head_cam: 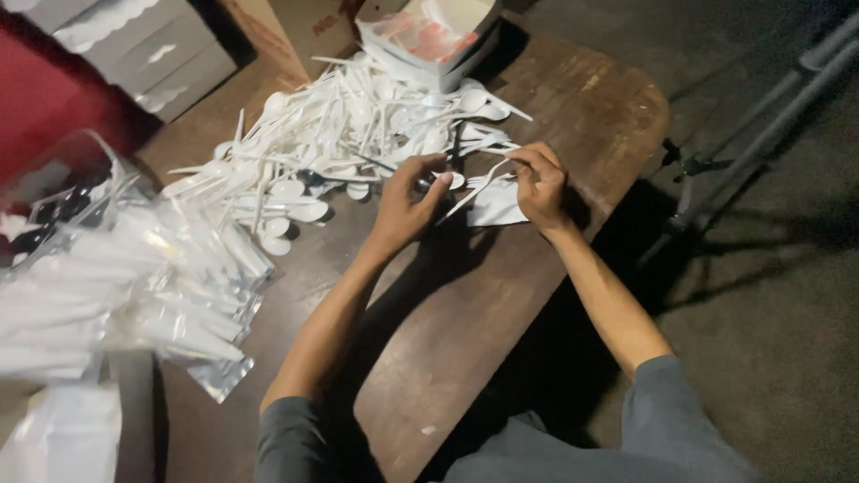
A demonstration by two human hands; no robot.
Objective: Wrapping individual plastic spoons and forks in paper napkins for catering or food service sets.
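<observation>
A big heap of white plastic spoons and forks [349, 134] lies on the far part of the brown wooden table [465, 304]. My left hand [407, 201] is at the heap's near edge, fingers pinched on a white spoon [455, 180]. My right hand [540, 183] pinches the handle end of a white plastic fork [474, 192] that slants down to the left between both hands. A white napkin [497, 206] lies on the table just under my right hand.
A pile of clear packed cutlery bags [143, 286] covers the table's left side. A white carton [434, 40] with red-printed packets stands behind the heap. Grey drawers [143, 49] are at top left. Tripod legs [761, 134] stand on the floor at right.
</observation>
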